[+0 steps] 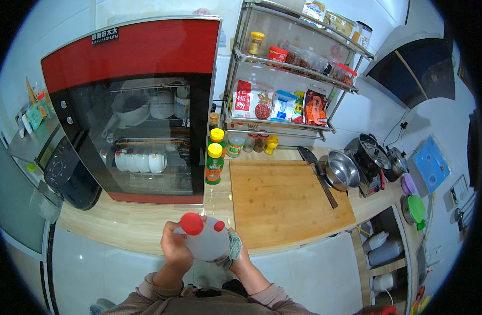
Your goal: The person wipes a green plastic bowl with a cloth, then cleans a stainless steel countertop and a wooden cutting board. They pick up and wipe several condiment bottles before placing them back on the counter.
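A translucent white plastic jug [208, 245] is held up in front of my body, just before the counter's front edge. It has a large red screw cap [191, 224] and a small red cap [219, 226] on top. My left hand [175, 249] grips the jug from the left, by the large cap. On the other side, my right hand [241, 256] presses a green-and-white cloth [234, 247] against the jug's wall. The jug's lower part and most of my right fingers are hidden.
A wooden cutting board [280, 204] lies on the counter, with a cleaver [311, 157] and a steel bowl [342, 170] at its right. The red-topped dish cabinet [146, 51] stands left, beside yellow-capped bottles [214, 165]. A metal spice rack [292, 65] rises behind; pots [375, 153] stand farther right.
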The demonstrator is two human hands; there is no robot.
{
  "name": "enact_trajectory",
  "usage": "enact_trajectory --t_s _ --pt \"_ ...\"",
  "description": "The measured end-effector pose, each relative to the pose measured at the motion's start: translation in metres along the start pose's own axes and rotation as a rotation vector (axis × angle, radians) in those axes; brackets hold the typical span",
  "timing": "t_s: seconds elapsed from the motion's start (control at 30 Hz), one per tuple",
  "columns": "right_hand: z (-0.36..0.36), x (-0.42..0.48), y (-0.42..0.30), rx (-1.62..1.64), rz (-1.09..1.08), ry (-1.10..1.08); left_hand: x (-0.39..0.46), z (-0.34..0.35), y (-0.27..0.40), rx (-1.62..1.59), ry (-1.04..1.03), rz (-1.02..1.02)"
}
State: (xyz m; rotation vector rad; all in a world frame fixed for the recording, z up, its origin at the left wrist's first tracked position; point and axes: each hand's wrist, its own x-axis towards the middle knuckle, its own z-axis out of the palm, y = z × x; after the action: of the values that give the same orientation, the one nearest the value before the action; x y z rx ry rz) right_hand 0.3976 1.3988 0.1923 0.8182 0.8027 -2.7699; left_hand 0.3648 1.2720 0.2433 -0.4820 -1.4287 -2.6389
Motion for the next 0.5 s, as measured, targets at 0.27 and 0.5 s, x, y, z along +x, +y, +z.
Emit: enact_trajectory --t_s 0.27,0.5 --pt "-0.039 0.018 0.008 -0.701 -0.442 0.107 -0.008 0.004 -0.003 0.244 -0.058 0.291" --pt "-0.003 -0.035 -0.01 -1.158 -1.194 0.024 -0.002 0.018 -0.024 0.15 0.129 0.186"
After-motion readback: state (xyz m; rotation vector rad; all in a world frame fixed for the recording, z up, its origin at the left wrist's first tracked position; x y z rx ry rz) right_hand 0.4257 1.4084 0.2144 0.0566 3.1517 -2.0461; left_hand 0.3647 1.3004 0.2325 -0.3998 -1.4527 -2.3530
